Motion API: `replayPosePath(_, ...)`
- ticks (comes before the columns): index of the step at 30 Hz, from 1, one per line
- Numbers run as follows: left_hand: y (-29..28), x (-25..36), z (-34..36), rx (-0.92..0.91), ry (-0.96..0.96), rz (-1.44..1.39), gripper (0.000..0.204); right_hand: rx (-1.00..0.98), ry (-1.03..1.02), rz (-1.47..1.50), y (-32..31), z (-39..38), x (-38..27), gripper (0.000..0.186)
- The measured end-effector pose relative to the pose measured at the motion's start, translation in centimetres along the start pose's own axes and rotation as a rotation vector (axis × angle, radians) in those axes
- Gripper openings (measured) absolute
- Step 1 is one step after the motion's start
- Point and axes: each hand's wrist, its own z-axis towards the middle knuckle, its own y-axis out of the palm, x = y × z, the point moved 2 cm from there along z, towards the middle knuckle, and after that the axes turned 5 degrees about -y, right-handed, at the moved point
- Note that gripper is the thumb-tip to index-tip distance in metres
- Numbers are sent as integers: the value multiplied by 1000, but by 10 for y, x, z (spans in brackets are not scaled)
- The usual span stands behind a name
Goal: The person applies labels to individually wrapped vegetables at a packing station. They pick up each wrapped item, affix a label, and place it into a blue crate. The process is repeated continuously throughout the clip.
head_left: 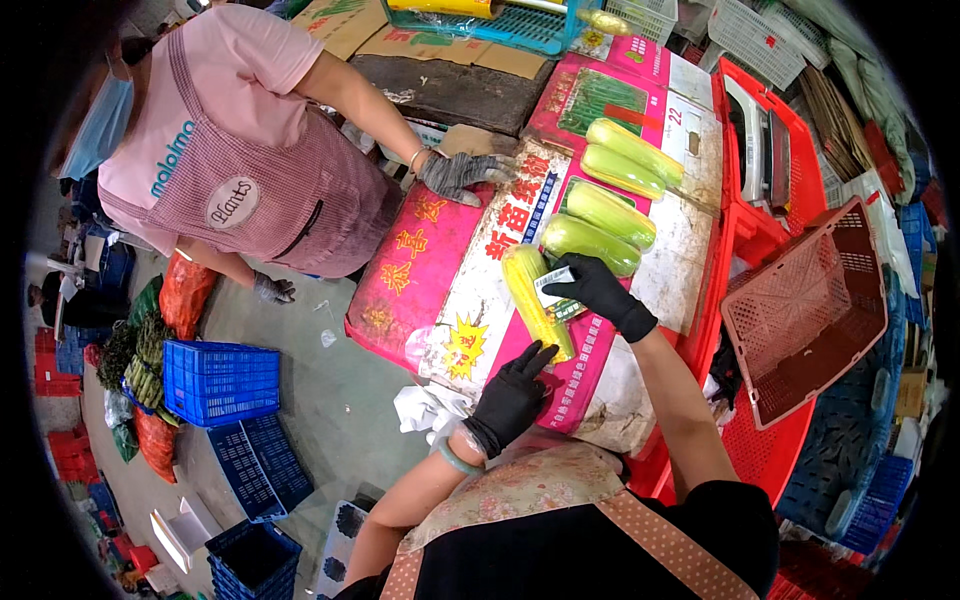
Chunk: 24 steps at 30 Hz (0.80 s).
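A pack of yellow corn (522, 282) lies on the cardboard in front of me. My right hand (598, 290), in a black glove, is closed on a white label with a barcode (556, 285), held over the corn. A dark green printed piece shows beneath my fingers. My left hand (510, 400), also black-gloved, has its fingers stretched out against the near end of the corn. Further off lie more ears: a green one (592, 246), a yellow one (612, 214), and another green and yellow pair (622, 172).
Across the pink and white cardboard (430, 275), a person in an apron (270, 190) rests a grey-gloved hand (462, 178) on its edge. At right stand a red crate (735, 260), a scale (775, 160) and a tilted reddish basket (800, 310). Blue crates (220, 382) sit on the floor at left.
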Motion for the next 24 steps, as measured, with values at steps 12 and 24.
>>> replayPosePath(12, -3, 2, -3, 44, -24, -67, 49, 442, -16, 123, 40, -8, 14, 33)
replayPosePath(24, 15, -10, -6, 143, -35, -182, 49, 394, -100, -595, 76, -14, -20, 71)
